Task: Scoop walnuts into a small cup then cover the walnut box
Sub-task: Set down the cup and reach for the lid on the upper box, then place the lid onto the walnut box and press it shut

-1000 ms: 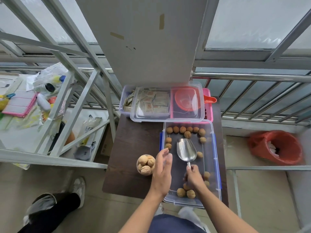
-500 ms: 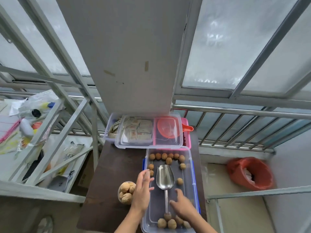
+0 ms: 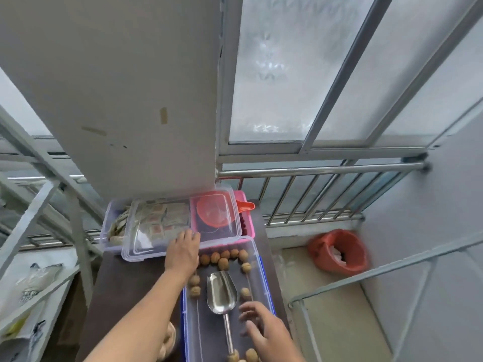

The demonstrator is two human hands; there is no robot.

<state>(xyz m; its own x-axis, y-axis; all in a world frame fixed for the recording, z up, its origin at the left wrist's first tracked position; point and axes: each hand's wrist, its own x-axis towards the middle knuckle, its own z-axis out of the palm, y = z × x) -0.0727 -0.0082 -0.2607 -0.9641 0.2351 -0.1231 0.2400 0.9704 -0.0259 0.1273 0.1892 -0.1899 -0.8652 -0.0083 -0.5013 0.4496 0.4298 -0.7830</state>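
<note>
Walnut box [image 3: 258,304], clear with blue clips, open on the dark table [image 3: 125,291], holding scattered walnuts [image 3: 222,258] mostly along its far end. Metal scoop [image 3: 222,296] lying inside the box, bowl toward the far end, handle toward the near end, held by neither hand. Left hand [image 3: 183,253] at the box's far-left corner, fingers loosely spread and resting on the near edge of the clear lid [image 3: 209,231], which lies just beyond the box atop other containers. Right hand [image 3: 264,333] over the box's near right part, fingers spread, empty, just right of the scoop handle. Small cup [image 3: 168,340] of walnuts left of the box, mostly hidden under the left forearm.
</note>
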